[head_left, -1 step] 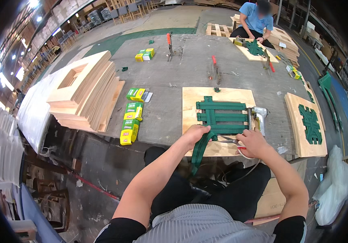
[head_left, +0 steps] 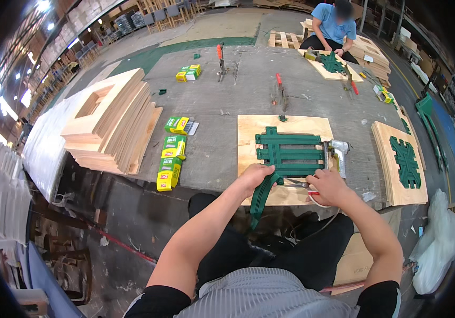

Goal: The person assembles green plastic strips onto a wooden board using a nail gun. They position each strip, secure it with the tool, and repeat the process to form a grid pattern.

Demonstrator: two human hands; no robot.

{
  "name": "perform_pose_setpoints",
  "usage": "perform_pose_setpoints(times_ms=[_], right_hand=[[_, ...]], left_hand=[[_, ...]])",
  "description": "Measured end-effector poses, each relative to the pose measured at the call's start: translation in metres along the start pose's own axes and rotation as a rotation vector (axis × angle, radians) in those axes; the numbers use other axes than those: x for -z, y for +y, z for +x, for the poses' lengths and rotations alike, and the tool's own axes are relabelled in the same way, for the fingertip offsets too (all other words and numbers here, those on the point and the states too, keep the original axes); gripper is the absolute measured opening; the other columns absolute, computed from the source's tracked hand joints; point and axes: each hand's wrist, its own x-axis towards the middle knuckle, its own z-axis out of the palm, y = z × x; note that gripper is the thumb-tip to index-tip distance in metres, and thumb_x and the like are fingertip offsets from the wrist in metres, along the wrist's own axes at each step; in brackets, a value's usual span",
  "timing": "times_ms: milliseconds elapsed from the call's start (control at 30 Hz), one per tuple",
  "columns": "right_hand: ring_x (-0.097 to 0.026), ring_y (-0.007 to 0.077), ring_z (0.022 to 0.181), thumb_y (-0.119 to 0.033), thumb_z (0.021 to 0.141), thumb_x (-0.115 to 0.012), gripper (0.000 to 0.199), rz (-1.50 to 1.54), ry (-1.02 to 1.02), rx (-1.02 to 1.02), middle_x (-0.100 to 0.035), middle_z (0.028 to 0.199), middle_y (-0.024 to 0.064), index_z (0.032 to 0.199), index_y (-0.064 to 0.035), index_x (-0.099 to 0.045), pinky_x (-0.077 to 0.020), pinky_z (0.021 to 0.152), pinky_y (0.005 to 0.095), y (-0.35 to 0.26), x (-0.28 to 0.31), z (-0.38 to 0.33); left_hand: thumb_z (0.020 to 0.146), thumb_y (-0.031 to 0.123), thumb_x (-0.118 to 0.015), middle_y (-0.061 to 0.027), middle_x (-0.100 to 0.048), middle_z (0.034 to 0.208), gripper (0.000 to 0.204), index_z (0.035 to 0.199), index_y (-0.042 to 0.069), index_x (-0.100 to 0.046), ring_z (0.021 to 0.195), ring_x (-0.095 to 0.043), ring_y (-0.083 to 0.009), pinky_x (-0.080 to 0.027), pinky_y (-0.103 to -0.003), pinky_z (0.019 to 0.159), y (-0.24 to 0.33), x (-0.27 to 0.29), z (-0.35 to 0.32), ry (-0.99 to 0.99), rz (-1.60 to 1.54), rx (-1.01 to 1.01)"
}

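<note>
A wooden panel [head_left: 285, 123] lies in front of me, with three green webbing straps [head_left: 299, 155] across it and one running crosswise at their left end. My left hand [head_left: 258, 175] pinches the webbing near the panel's lower left, and a loose tail [head_left: 260, 200] hangs over the near edge. In my right hand [head_left: 327, 186] is a pair of scissors [head_left: 295, 184], their blades pointing left toward the left hand; red shows at the handle. Just beyond the right hand, a metal staple gun [head_left: 338, 158] rests at the panel's right edge. A hose runs down beneath the right hand.
Stacked framed panels [head_left: 105, 124] stand at left, beside yellow-green boxes [head_left: 170, 172] of staples. Finished-looking strapped panels [head_left: 406, 164] lie at right. Red-handled tools [head_left: 279, 87] sit farther up the grey table [head_left: 211, 106]. A person [head_left: 333, 32] works across it.
</note>
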Motion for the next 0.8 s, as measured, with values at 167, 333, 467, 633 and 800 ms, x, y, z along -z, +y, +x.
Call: perform_pose_setpoints(times_ms=[167,333,467,633,800], right_hand=[[-0.067,0.0309,0.097,-0.053,0.084,-0.074,0.049,0.015,-0.122,0.031,-0.065,0.096,0.0098,0.115,-0.0163,-0.065,-0.0442,0.087,0.0465,0.005,-0.012,0.021],[-0.068,0.0325,0.093,-0.048,0.086,-0.074,0.045,0.111,-0.131,0.087,-0.065,0.095,0.0106,0.116,-0.0157,-0.065,-0.0469,0.084,0.0474,0.011,-0.015,0.04],[-0.068,0.0342,0.093,-0.049,0.086,-0.074,0.044,0.199,-0.154,0.118,-0.065,0.095,0.0105,0.114,-0.0154,-0.065,-0.0501,0.082,0.0483,0.026,-0.024,0.04],[-0.068,0.0353,0.091,-0.051,0.083,-0.076,0.046,0.185,-0.142,0.128,-0.065,0.093,0.01,0.109,-0.0149,-0.066,-0.0511,0.078,0.0488,0.01,-0.013,0.049],[-0.067,0.0373,0.087,-0.051,0.078,-0.08,0.049,0.199,-0.084,0.157,-0.065,0.089,0.0123,0.107,-0.0139,-0.066,-0.0522,0.075,0.049,-0.005,-0.012,0.068]], left_hand=[[0.106,0.031,-0.057,-0.0094,-0.072,0.09,0.037,0.109,-0.004,-0.069,0.078,-0.068,-0.017,-0.056,-0.033,0.072,0.003,-0.006,0.003,0.013,0.038,-0.012],[0.105,0.03,-0.058,-0.0103,-0.072,0.088,0.037,0.109,-0.005,-0.07,0.078,-0.068,-0.0173,-0.055,-0.032,0.073,0.012,-0.001,0.008,0.012,0.115,-0.032],[0.105,0.029,-0.058,-0.0114,-0.073,0.089,0.037,0.108,-0.006,-0.07,0.078,-0.069,-0.0179,-0.055,-0.033,0.075,0.014,-0.005,0.013,0.002,0.194,-0.079],[0.104,0.023,-0.059,-0.01,-0.071,0.089,0.03,0.109,-0.004,-0.067,0.076,-0.07,-0.018,-0.058,-0.034,0.066,0.02,-0.005,0.008,-0.015,0.007,-0.018],[0.105,0.022,-0.057,-0.0095,-0.071,0.087,0.025,0.111,-0.001,-0.064,0.071,-0.07,-0.0181,-0.059,-0.036,0.062,0.022,-0.004,0.01,-0.038,-0.067,0.071]])
